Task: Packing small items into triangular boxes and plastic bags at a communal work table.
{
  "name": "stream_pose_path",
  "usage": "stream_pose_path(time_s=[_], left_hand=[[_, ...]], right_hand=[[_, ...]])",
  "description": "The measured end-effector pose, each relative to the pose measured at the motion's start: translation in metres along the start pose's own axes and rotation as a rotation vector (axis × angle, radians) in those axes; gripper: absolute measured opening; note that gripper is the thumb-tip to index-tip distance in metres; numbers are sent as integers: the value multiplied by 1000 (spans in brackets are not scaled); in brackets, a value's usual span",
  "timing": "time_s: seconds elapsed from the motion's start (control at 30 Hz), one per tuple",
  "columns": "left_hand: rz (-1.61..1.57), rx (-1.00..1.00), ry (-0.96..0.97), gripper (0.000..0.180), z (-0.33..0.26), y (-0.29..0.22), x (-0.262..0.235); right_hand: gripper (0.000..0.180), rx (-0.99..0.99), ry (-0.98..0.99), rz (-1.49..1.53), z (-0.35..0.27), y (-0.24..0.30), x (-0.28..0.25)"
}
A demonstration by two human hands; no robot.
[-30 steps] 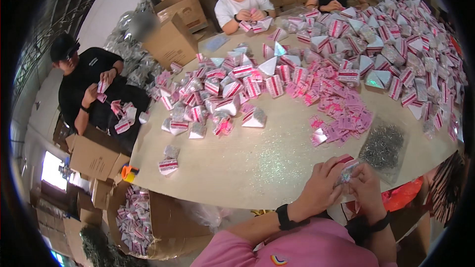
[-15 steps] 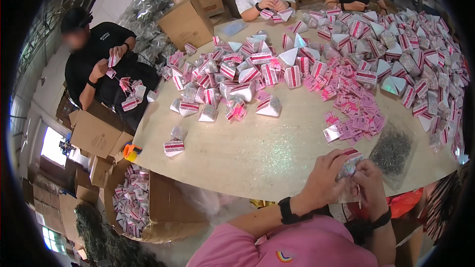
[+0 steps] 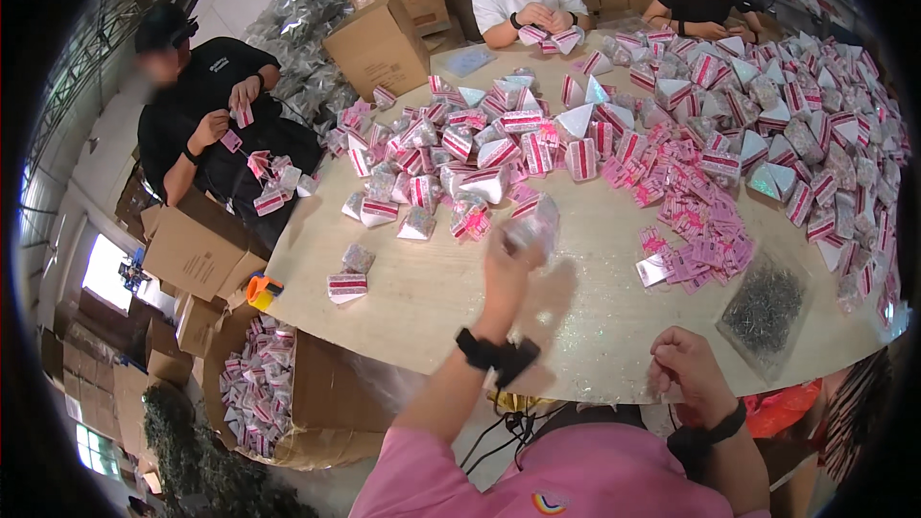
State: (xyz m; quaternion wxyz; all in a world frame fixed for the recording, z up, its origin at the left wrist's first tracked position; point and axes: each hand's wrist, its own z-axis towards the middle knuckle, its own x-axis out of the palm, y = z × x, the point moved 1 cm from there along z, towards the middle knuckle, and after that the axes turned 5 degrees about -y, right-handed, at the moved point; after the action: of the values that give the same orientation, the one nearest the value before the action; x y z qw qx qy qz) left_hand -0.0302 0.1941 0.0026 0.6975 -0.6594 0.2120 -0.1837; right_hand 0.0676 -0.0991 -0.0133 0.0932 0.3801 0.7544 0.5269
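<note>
My left hand [image 3: 516, 264] reaches out over the middle of the table, blurred by motion. Its fingers are closed on a glittery cake-slice ornament [image 3: 539, 219], white and pinkish and partly smeared, beside the nearest slices of the pile. My right hand [image 3: 683, 369] hovers at the near table edge with its fingers loosely curled and apart; I see nothing in it. Pink cards [image 3: 705, 254] lie heaped beyond it. To its right is a clear bag of small dark metal pieces [image 3: 765, 305].
Cake-slice ornaments [image 3: 480, 149] cover the far table [image 3: 451, 312]. A tape dispenser [image 3: 261, 293] sits at the left edge, above a carton [image 3: 336, 393] of packed slices. Three people work around the table. A person in black [image 3: 206, 96] handles ornaments at far left.
My left hand has swung forward and left from beside my right hand, carrying the ornament to the pile. My right hand has let go of it and stayed near the table edge.
</note>
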Motion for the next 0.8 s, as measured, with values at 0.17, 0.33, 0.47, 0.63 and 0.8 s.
stream_pose_path(time_s=[0.17, 0.33, 0.47, 0.63, 0.8], left_hand=[[67, 466, -247, 59, 49, -14, -8], [406, 390, -164, 60, 24, 39, -18], [485, 254, -175, 49, 6, 63, -34], [673, 320, -410, 42, 26, 89, -144], [1206, 276, -914, 51, 52, 77, -261]], right_hand=[[9, 16, -38, -4, -7, 0, -6], [7, 14, -92, 17, -8, -5, -12], [6, 2, -106, -20, -8, -10, -17], [6, -12, -154, -11, -13, -10, -21], [4, -5, -156, 6, -9, -19, -34]])
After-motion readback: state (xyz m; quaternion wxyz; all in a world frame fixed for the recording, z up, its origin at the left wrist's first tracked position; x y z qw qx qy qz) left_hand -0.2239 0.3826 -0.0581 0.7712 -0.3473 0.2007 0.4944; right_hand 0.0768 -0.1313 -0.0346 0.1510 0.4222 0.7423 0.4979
